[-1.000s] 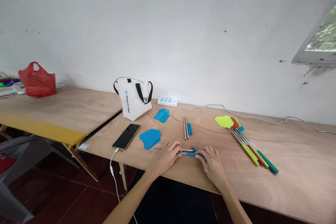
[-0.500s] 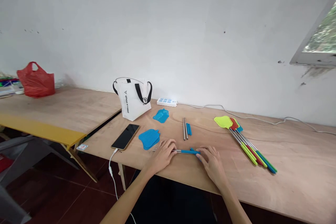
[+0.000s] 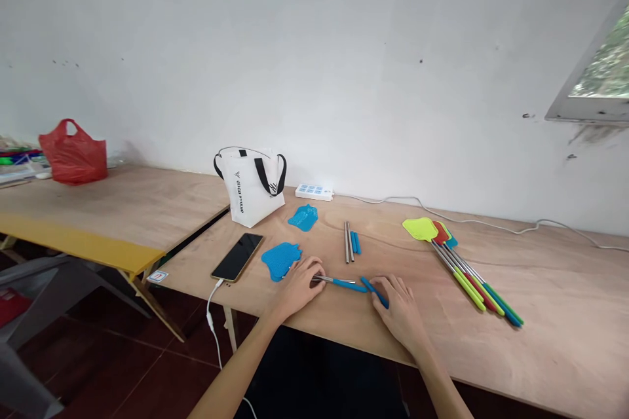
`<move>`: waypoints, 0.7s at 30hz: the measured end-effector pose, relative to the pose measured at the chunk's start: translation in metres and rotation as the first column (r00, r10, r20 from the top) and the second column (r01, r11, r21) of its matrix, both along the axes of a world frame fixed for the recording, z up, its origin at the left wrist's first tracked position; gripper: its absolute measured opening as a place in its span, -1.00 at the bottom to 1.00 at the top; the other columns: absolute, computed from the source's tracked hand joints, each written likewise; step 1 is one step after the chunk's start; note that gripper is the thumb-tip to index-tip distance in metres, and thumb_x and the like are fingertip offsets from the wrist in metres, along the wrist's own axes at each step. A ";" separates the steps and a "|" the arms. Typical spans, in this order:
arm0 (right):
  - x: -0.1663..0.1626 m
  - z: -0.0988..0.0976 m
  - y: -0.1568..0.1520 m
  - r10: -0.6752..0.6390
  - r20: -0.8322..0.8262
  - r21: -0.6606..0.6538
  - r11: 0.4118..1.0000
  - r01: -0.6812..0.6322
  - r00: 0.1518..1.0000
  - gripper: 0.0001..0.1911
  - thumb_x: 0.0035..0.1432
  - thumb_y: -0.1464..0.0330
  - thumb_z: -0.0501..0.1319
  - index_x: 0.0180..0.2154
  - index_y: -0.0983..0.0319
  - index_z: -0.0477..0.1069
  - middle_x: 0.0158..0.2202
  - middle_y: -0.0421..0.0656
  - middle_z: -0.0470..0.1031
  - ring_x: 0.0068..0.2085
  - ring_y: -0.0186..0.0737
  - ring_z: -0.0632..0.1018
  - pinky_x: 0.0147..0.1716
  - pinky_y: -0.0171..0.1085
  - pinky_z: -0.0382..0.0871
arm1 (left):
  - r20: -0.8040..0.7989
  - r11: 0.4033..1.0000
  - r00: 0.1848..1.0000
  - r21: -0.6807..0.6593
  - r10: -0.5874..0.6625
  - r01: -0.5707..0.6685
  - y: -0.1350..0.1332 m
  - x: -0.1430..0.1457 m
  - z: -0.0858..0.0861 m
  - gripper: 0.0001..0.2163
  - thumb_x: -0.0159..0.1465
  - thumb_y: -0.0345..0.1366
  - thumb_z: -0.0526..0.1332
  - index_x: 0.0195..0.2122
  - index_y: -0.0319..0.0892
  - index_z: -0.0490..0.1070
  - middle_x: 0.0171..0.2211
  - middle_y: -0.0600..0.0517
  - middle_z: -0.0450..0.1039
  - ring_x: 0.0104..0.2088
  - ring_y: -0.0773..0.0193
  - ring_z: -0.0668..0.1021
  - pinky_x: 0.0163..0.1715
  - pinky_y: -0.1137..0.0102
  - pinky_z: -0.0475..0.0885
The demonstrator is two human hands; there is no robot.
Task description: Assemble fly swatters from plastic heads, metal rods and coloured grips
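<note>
My left hand [image 3: 298, 286] rests on the plywood table [image 3: 540, 314] with its fingers closed around the metal end of a thin rod with a blue grip [image 3: 344, 284]. A blue swatter head [image 3: 280, 260] lies just left of that hand. My right hand [image 3: 400, 306] lies to the right with its fingers curled on a second blue handle piece [image 3: 374, 291]. The two pieces lie close together between my hands.
Loose metal rods and blue grips [image 3: 350, 241] lie behind my hands, with another blue swatter head [image 3: 303, 217]. Finished swatters [image 3: 462, 265] lie at the right. A phone [image 3: 238, 256], white tote bag [image 3: 253, 185], power strip [image 3: 314, 192] and red plastic bag [image 3: 73, 152] stand to the left.
My left hand has slid left along the rod toward the blue swatter head. My right hand has shifted slightly right and the second blue handle piece now shows beside it.
</note>
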State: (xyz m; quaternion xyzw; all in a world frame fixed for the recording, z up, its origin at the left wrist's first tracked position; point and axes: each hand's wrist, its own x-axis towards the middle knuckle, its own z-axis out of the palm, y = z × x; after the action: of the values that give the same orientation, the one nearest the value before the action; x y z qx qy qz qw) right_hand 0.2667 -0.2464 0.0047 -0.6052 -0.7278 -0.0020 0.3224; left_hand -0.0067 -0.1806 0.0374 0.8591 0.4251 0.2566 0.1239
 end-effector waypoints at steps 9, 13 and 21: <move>0.004 -0.012 0.001 -0.218 0.043 0.137 0.968 0.210 0.975 -0.70 0.43 0.18 -0.03 -0.18 0.11 0.43 -0.20 -0.08 0.54 -0.10 0.03 0.51 -0.17 -0.05 0.31 | -0.013 0.997 0.999 -0.060 0.045 -0.046 -0.016 0.013 0.015 -0.92 0.33 -0.40 0.22 -0.33 -0.11 0.39 -0.05 0.05 0.46 0.00 0.10 0.52 0.07 0.16 0.26; 0.004 -0.005 0.002 -0.096 -0.072 0.117 0.988 0.104 0.993 -0.70 0.44 0.15 -0.04 -0.14 0.09 0.41 -0.17 -0.09 0.53 -0.08 0.00 0.51 -0.10 -0.03 0.35 | -0.064 0.989 0.998 -0.146 0.023 -0.032 -0.021 0.012 0.021 -0.90 0.36 -0.36 0.22 -0.32 -0.12 0.34 -0.17 0.05 0.48 -0.05 0.10 0.52 -0.04 0.21 0.28; -0.003 0.003 -0.001 0.165 -0.083 -0.004 0.986 -0.166 0.983 -0.78 0.44 0.21 0.02 -0.09 0.07 0.42 -0.05 -0.14 0.54 0.00 -0.09 0.52 0.01 -0.04 0.39 | -0.093 0.992 0.993 -0.100 0.070 -0.079 -0.012 0.006 0.006 -0.92 0.41 -0.25 0.20 -0.14 -0.10 0.33 -0.06 0.01 0.44 -0.01 0.08 0.48 -0.04 0.20 0.28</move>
State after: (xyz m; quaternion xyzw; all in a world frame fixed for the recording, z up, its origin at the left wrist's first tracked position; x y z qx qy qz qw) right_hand 0.2634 -0.2477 0.0075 -0.5439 -0.7617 0.0536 0.3481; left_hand -0.0007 -0.1927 0.0439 0.8456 0.4748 0.2000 0.1397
